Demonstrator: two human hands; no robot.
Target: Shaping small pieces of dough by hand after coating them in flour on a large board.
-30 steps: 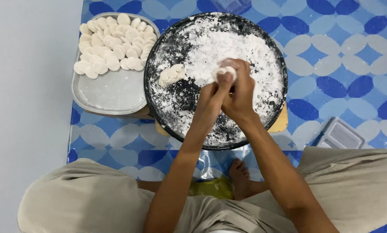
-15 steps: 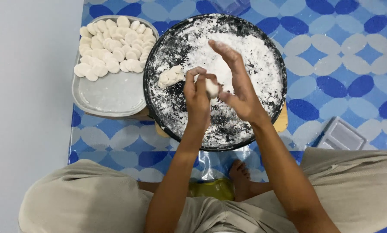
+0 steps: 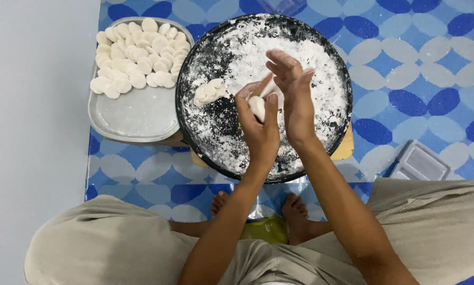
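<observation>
Two bare hands are showing: left hand [image 3: 259, 132], right hand [image 3: 295, 100]. One small white dough ball [image 3: 257, 107] is sitting between them. One round black floured pan [image 3: 216, 126], one grey rounded tray [image 3: 136, 113], one clear lidded plastic box [image 3: 419, 162] are lying around. Flat white dough discs [image 3: 136, 58] are piling too densely to count.

The person wears loose trousers [image 3: 105, 243] of a plain beige or khaki cloth, which show as two broad soft masses in the head view, one at the lower left and one at the lower right, with gentle folds and no print or pattern. The arms are bare from the elbows down, with no sleeves, watch, bracelet or rings to be seen. The left hand [image 3: 259, 126] and the right hand [image 3: 295, 95] are ungloved, and a white powder dusts the fingers [image 3: 273, 105] and palms. Both feet [image 3: 295, 208] are bare, with no socks or shoes. Between the legs shows a small patch of yellow cloth [image 3: 263, 230], its kind unclear.
</observation>
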